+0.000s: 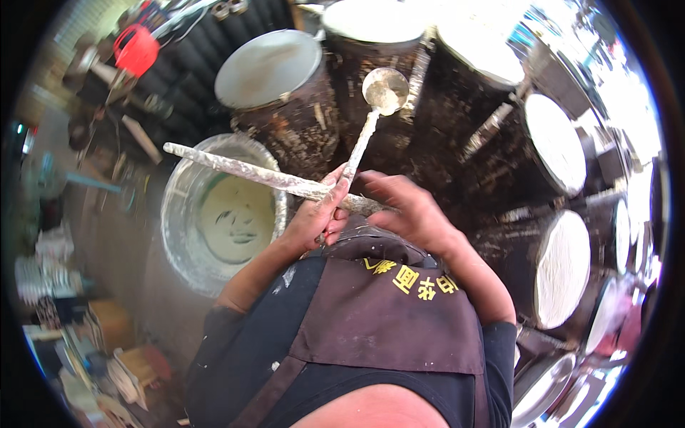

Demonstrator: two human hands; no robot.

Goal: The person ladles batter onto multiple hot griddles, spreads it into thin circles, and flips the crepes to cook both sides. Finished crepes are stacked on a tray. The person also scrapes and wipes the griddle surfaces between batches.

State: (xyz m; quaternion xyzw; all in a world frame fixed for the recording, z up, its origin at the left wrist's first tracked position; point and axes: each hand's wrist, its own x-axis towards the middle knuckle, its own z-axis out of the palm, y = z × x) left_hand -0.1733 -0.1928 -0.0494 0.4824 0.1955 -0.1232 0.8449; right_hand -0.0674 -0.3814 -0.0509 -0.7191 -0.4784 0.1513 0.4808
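Note:
My left hand [317, 217] is closed around the handle of a long-handled ladle [362, 139], coated with pale paste. The ladle's round bowl [385, 90] points away from me. A long, paste-smeared stick [242, 169] crosses the ladle handle at the same hand, which seems to grip both. The stick's left part reaches over a large bucket [173, 239] with pale, creamy liquid [235, 217] in it. Beside the stick's right end, my right hand [414, 210] is blurred by motion, its fingers stretched apart. I see nothing held in it.
Ahead stands a dark, crusted barrel [289, 132] with a grey lid [267, 68]. Several similar barrels with white tops, such as this one [562, 269], curve around my right side. A red basket [135, 50] is at the far left. Boxes [110, 324] and clutter lie at lower left.

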